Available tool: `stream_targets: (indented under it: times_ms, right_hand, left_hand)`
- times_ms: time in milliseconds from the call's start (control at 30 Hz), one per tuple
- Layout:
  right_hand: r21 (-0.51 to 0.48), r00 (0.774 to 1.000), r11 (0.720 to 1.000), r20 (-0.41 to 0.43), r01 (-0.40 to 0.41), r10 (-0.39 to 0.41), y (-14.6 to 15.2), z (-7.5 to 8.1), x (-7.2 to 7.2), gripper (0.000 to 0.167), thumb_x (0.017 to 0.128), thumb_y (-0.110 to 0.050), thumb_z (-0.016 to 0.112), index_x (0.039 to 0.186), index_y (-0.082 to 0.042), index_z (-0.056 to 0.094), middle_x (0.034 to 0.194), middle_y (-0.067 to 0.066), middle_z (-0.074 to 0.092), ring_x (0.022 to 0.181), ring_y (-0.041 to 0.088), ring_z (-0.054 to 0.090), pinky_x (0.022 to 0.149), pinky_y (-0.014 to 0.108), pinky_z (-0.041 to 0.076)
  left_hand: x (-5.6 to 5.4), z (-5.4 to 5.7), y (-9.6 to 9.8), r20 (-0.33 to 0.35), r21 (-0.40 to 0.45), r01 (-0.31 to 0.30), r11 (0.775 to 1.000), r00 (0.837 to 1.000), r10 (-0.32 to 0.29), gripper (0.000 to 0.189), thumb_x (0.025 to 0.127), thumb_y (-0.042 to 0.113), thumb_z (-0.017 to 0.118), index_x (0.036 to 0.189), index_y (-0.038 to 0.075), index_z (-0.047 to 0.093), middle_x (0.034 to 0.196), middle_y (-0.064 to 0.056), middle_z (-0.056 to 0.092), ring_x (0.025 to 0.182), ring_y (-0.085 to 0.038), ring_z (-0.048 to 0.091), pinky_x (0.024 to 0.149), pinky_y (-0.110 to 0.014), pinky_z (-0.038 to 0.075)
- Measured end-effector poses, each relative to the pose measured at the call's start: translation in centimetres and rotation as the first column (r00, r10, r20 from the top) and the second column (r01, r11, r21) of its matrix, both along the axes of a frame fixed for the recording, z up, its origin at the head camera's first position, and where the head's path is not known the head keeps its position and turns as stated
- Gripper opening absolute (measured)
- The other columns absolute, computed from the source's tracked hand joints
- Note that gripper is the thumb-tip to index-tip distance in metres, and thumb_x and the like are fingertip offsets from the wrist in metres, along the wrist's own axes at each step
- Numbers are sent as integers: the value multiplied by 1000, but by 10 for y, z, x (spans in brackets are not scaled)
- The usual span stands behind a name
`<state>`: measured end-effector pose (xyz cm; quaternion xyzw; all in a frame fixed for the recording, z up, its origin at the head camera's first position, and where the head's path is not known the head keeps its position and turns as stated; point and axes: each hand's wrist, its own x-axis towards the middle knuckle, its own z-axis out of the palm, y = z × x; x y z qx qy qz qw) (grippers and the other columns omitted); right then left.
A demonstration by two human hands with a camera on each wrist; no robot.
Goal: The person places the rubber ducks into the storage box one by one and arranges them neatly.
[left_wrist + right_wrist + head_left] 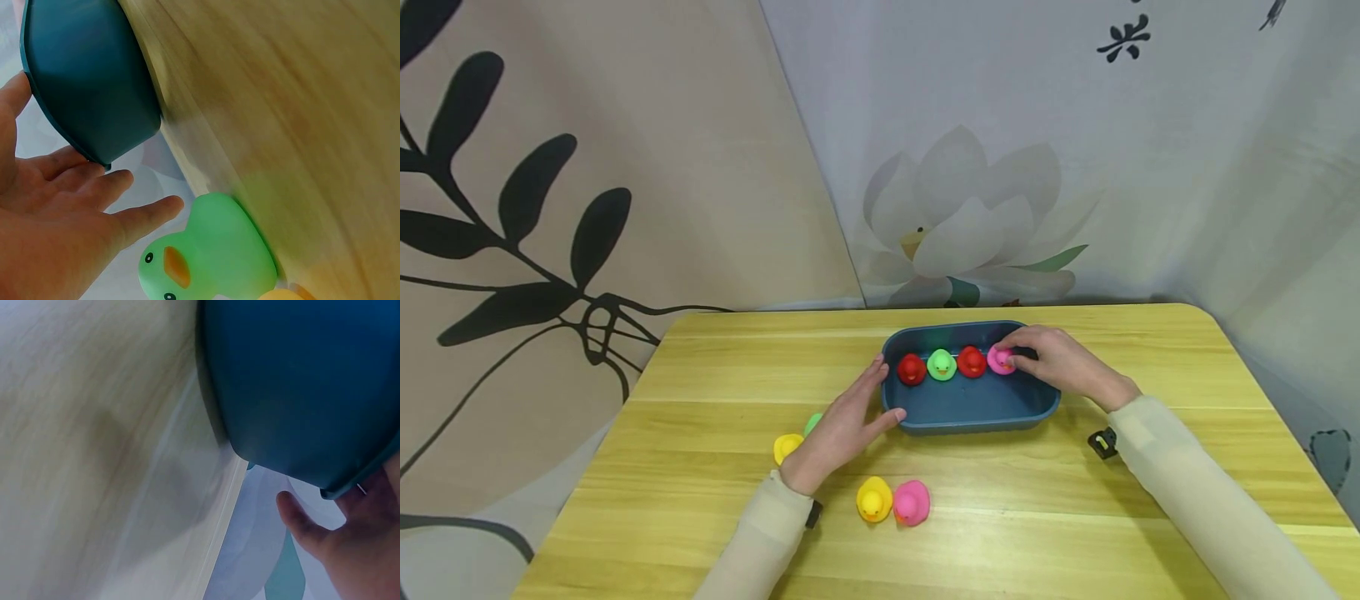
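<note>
The right hand (1063, 361) pinches a pink duck (998, 361) inside the right end of the blue tray (970, 408); a red duck (972, 362), a green duck (942, 365) and another red duck (912, 369) line up leftwards. The left hand (842, 425), thumb and fingers apart, touches the left end. The tray sits near the table's (1150, 350) far edge, loose ducks (874, 500) off its near left corner.

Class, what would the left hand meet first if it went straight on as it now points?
The left hand would most likely meet the blue tray first, at its left end, where the hand seems to touch the rim.
</note>
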<state>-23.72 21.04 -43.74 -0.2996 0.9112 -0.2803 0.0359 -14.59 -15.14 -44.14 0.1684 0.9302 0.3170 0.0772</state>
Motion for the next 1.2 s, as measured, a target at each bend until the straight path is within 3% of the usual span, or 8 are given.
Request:
stream_targets:
  times_ms: [500,733,1000,1200]
  right_hand:
    - [55,997,998,-74,-30,34,-2,-2,-2,23,94,-4,74,117,-5,77,115,11,74,110,32,68,98,54,53]
    - [84,997,996,-69,-35,41,-4,0,-1,23,95,-5,73,118,-4,77,117,12,74,111,33,68,99,54,53]
    - [60,998,998,-49,37,-34,6,21,21,33,100,-12,69,132,-2,70,139,18,64,131,41,57,108,60,45]
    - [39,993,994,-60,100,-97,18,27,41,48,105,-33,64,141,-2,62,151,19,54,140,41,47,113,63,38]
  left_hand:
    - [0,-1,1,-15,-5,6,1000,1000,-6,82,100,51,64,162,7,33,172,-3,18,155,-28,28,120,-48,33]
    - [1,-1,0,-15,-7,4,1000,1000,-4,81,101,50,64,162,7,33,172,-2,18,155,-28,28,120,-48,34]
    - [0,-1,-1,-10,2,11,1000,1000,-11,82,101,50,64,163,8,32,173,-2,17,155,-28,27,120,-48,34]
    - [-1,0,-2,1,-1,13,1000,1000,-13,82,101,52,63,163,8,31,173,-1,16,155,-27,26,120,-48,33]
